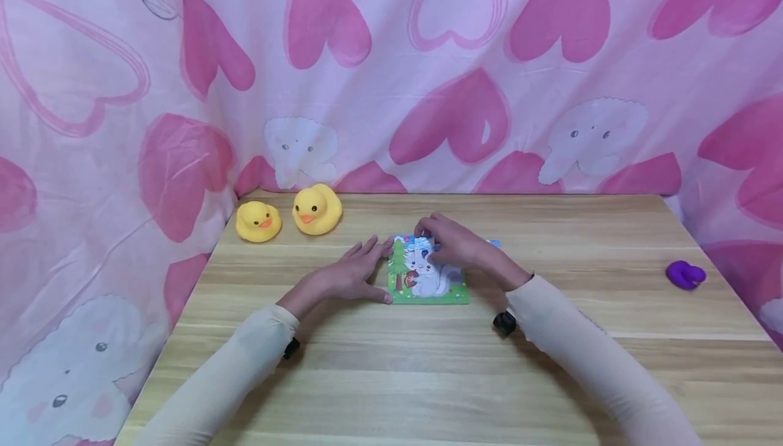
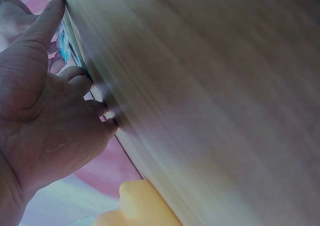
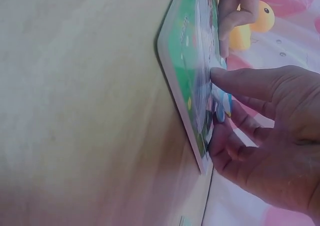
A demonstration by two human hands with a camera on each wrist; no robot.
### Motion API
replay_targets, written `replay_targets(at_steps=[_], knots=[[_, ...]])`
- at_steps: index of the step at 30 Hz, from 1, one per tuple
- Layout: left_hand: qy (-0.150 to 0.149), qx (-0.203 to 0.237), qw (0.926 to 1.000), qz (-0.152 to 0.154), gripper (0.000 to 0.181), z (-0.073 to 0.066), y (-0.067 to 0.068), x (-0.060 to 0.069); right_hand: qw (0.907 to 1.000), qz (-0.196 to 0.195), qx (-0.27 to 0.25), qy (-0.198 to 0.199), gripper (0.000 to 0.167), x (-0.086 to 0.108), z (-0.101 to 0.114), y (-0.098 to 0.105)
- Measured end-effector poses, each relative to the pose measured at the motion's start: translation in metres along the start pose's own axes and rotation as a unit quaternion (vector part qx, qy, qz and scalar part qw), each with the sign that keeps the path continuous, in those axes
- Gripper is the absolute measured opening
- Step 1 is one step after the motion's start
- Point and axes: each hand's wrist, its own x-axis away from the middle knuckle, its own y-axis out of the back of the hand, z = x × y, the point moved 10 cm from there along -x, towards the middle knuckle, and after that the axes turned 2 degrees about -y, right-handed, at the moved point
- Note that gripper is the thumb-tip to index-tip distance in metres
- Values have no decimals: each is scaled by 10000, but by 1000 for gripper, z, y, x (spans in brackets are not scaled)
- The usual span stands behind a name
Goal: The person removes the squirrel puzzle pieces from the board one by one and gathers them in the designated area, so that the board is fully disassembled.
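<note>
A flat picture puzzle showing a white squirrel and a green tree lies on the table. My left hand rests along its left edge with fingers spread, thumb near the lower corner. In the left wrist view, the left hand touches the tabletop with its fingertips. Over the puzzle's upper part, my right hand has curled fingers. From the right wrist view, the right hand pinches a small blue-edged puzzle piece, tilted up at the puzzle's surface. The fingers partly hide this piece.
Two yellow rubber ducks, one smaller and one larger, stand at the back left. A purple duck lies at the right. Behind the right hand shows a bit of something blue. A pink heart-print curtain hangs behind the table.
</note>
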Motion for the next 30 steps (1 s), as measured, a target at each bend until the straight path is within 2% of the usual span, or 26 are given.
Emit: replay_targets(at_steps=[3,11,19,25,30], knots=[[-27,-22,10000,-19,116,0,1,1,9999,55,-50,139,45,-2,1,1],[-46,29,10000,29,116,-1,1,3,9997,210,-128,80,43,-9,-3,0],[-79,-12,10000,10,116,0,-1,5,9994,99,-240,216,46,-9,-8,5],[-40,3,10000,22,119,0,0,5,9988,-36,-436,225,45,0,-15,12],[-88,34,9999,38,119,-4,1,3,9970,-359,-625,293,43,20,-30,31]])
